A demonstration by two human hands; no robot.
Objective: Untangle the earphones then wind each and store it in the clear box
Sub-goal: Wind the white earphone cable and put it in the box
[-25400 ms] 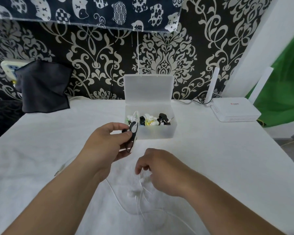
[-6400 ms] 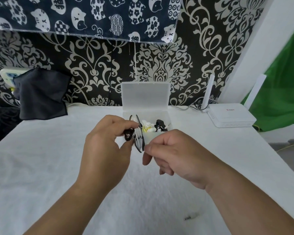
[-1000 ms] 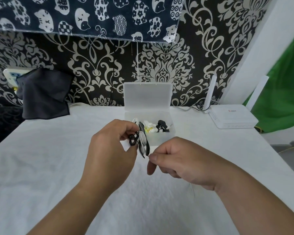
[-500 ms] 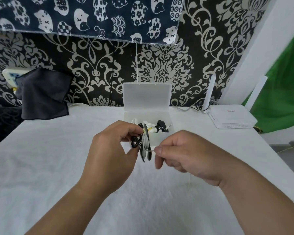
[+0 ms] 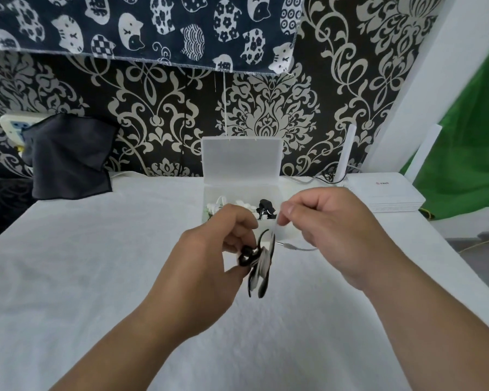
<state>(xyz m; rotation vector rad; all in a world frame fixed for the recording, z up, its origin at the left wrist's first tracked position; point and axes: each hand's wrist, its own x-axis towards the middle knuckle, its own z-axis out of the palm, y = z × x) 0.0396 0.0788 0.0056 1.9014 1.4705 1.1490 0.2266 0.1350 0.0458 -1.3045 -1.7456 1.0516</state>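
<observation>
Head view: left hand (image 5: 209, 249) pinches a wound coil (image 5: 261, 263) of black and white earphones, loops hanging below its fingertips. Right hand (image 5: 331, 230), just beside it, is closed on the white cable's tail (image 5: 297, 247), plug end free. Clear box (image 5: 287, 234), lid up, sits just behind both hands. Risk: a loose pinch lets the 2 cords spring open, re-tangling.
</observation>
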